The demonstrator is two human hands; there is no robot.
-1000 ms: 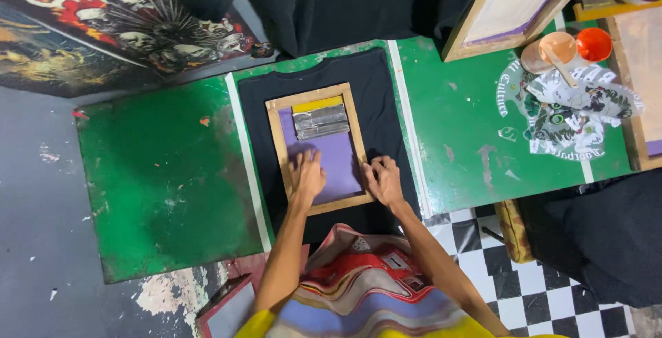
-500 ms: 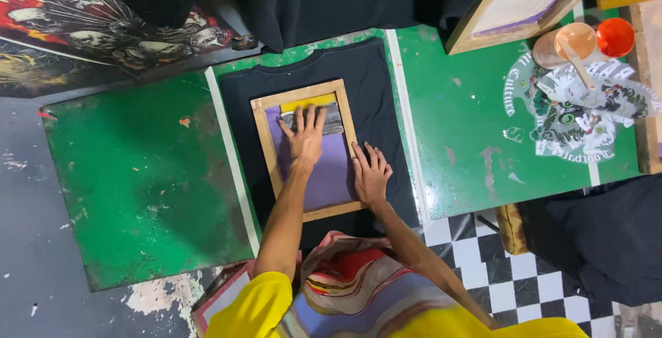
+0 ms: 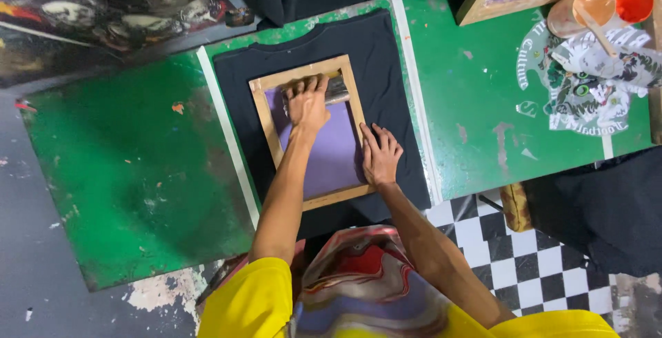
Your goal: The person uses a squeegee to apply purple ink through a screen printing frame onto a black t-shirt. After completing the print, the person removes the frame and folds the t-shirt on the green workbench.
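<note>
A black shirt (image 3: 386, 55) lies flat on the green table (image 3: 138, 172).

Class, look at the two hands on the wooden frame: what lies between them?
In the head view, only bare purple screen mesh lies between the left hand, on the squeegee, and the right hand on the frame's edge.

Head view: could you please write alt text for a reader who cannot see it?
A person's left hand grips a squeegee at the far end of a wooden-framed purple screen on a black shirt; the right hand presses the frame's right edge, over a green table.

Bare green table (image 3: 131, 172) left of the screen frame (image 3: 261, 114); cups (image 3: 596, 4) crowd far right.
</note>
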